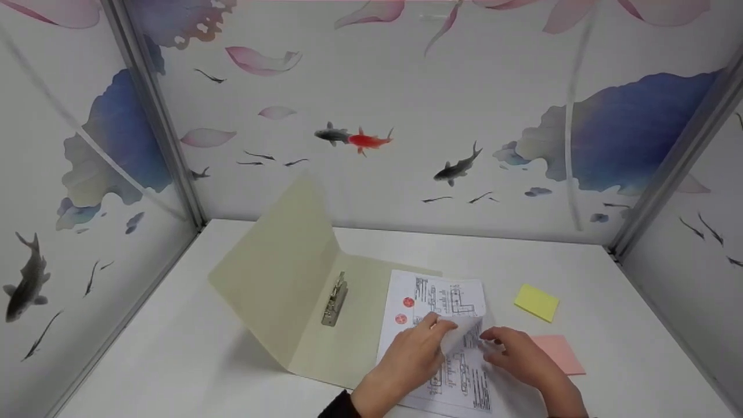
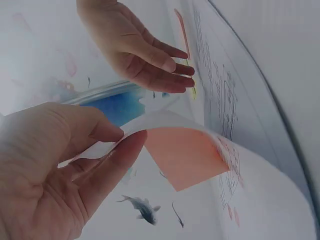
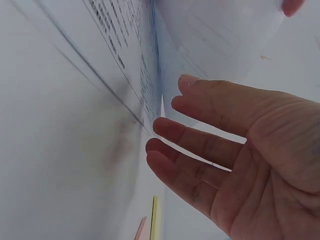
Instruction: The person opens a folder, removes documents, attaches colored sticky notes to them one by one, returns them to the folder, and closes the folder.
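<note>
My left hand [image 1: 412, 354] pinches a lifted sheet of paper [image 2: 165, 120] between thumb and fingers, and the sheet curls upward. Beneath that curl, an orange sticky note [image 2: 185, 155] shows against the sheet in the left wrist view; how it is attached I cannot tell. Other printed pages [image 1: 464, 377] with line drawings lie under it. Red round stamps [image 1: 408, 302] mark the page at its left side. My right hand [image 1: 519, 357] hovers at the right edge of the pages, fingers loosely bent and nothing between them [image 3: 250, 145].
An open beige folder [image 1: 278, 273] stands left of the pages, its cover raised and a metal clip [image 1: 335, 299] at its spine. To the right lie a yellow sticky pad [image 1: 537, 302] and a pink sticky pad [image 1: 560, 354]. Printed panels [image 1: 406, 87] wall the white table.
</note>
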`<state>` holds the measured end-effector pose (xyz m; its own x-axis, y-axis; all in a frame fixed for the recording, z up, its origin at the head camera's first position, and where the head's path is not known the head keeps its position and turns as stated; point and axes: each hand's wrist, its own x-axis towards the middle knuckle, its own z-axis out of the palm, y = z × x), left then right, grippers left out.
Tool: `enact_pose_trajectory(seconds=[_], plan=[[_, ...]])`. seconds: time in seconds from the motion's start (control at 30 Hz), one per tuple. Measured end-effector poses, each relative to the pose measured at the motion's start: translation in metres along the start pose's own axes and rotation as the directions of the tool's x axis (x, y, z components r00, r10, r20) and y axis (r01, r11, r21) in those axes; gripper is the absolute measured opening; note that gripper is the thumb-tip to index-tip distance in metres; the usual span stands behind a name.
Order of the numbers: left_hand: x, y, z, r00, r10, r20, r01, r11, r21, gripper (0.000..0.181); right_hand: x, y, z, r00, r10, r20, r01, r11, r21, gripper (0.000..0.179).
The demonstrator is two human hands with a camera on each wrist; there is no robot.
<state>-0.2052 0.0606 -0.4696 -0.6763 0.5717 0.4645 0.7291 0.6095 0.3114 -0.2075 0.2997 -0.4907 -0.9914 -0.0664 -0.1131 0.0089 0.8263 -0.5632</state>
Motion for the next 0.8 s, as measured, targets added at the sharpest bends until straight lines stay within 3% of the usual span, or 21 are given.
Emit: enact_pose_trajectory(seconds=[0.1, 0.2, 0.57, 0.67, 0.8], plan=[[0.002, -0.007, -0.009, 0.996, -0.044, -0.082, 0.042, 0.999, -0.022, 0.017, 0.001, -0.005, 0.007, 1.0, -0.03, -0.005, 0.03, 0.999, -0.014, 0.038], [0.003, -0.015, -0.02, 0.99, -0.082, -0.113, 0.078, 0.996, -0.037, 0.008, 0.002, -0.008, 0.011, 0.998, -0.066, 0.002, 0.066, 0.997, -0.039, 0.042], [-0.004, -0.045, -0.068, 0.976, -0.184, -0.115, 0.173, 0.98, -0.103, 0.01, 0.0, -0.011, 0.014, 0.998, -0.051, 0.025, 0.053, 0.996, -0.067, 0.043], [-0.009, -0.053, -0.082, 0.965, -0.227, -0.131, 0.218, 0.973, -0.076, 0.012, 0.0, -0.012, 0.015, 0.997, -0.076, 0.019, 0.077, 0.994, -0.081, 0.043], [-0.018, -0.066, -0.103, 0.937, -0.308, -0.163, 0.311, 0.95, -0.009, 0.012, 0.001, -0.012, 0.018, 0.996, -0.089, 0.019, 0.09, 0.989, -0.115, 0.044]])
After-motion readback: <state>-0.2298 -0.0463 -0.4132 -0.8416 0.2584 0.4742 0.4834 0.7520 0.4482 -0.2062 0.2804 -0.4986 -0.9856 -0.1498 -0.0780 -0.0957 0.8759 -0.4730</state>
